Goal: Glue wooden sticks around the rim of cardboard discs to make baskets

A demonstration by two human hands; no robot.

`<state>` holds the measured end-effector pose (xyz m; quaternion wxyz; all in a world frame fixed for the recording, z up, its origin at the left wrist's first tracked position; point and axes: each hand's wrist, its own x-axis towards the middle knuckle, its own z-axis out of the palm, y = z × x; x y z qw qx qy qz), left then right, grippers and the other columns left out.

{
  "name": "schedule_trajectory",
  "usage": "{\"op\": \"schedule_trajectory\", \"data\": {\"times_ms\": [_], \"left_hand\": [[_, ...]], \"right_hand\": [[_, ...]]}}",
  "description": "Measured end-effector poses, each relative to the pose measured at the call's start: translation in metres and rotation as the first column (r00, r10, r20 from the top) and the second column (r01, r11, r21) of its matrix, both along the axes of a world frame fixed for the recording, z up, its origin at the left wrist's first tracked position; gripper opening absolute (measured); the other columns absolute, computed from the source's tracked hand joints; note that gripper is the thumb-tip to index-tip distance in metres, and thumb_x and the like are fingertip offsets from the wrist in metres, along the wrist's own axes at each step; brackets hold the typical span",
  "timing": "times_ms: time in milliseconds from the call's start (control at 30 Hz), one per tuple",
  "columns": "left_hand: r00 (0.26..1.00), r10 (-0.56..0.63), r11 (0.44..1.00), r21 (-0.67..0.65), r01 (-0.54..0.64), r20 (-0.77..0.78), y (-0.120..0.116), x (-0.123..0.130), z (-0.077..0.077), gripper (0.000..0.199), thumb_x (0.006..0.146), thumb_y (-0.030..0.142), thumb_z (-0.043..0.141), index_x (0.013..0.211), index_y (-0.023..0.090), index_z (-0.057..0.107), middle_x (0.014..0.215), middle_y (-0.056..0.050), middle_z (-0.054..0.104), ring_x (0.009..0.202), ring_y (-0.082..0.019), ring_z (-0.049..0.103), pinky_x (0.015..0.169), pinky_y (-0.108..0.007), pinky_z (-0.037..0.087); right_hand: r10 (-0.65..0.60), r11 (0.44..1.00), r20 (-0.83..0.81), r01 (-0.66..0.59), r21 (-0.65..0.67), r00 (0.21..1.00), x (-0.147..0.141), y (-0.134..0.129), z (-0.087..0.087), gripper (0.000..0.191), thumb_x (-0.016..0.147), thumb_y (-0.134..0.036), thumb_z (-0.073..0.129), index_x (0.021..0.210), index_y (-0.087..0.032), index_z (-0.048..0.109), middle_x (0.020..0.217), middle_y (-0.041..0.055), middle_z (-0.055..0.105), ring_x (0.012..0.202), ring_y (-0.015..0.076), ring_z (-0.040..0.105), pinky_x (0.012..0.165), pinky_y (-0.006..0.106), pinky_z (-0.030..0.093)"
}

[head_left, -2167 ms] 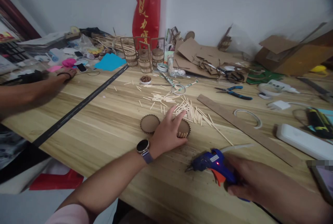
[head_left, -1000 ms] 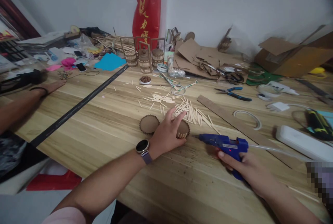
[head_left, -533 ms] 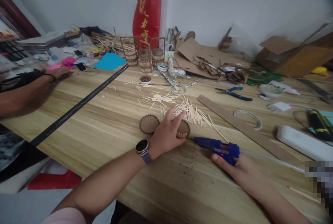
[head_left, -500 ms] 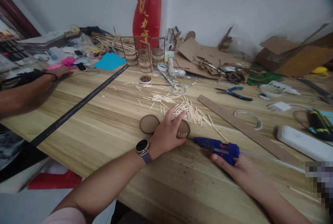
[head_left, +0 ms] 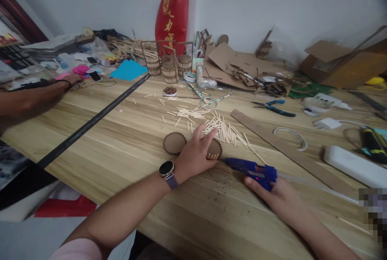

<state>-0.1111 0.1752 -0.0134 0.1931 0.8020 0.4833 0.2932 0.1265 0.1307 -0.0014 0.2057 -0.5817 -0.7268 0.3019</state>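
Note:
My left hand (head_left: 195,153) arches over a round cardboard disc (head_left: 215,147) with a notched rim, gripping it with the thumb at its near edge; two fingers reach past its far side. Several short sticks stand along the near rim of this disc, and the hand hides its left part. A second notched disc (head_left: 174,143) lies flat just left of the hand. My right hand (head_left: 279,193) is closed around a blue hot glue gun (head_left: 252,170) with a red light showing. Its nozzle points left, close to the disc's near right edge. Beyond the discs lie loose short sticks (head_left: 222,129).
A cardboard strip (head_left: 272,143), pliers (head_left: 273,107) and a white power bank-like block (head_left: 353,165) lie to the right. Small lidded baskets (head_left: 170,70) and a bowl of brown beads (head_left: 169,91) stand behind. Another person's arm (head_left: 33,100) rests at the left.
The view has shifted slightly. My hands, the disc and the glue gun stay almost as they were. At the left, the other person's hand has moved a little.

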Motion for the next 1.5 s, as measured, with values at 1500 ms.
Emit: {"op": "schedule_trajectory", "data": {"times_ms": [1500], "left_hand": [[1.000,-0.014,0.999,0.033,0.014,-0.005,0.0010,-0.0005,-0.0018,0.092,0.068,0.019,0.076,0.144,0.028,0.024,0.151,-0.014,0.018,0.118,-0.028,0.052,0.096,-0.044,0.050]], "right_hand": [[-0.026,1.000,0.051,0.026,0.011,0.998,-0.0018,0.0007,-0.0071,0.052,0.079,-0.057,0.047,0.102,-0.020,0.075,0.097,0.0086,0.077,0.089,0.0298,0.072,0.079,0.040,0.057]]}}
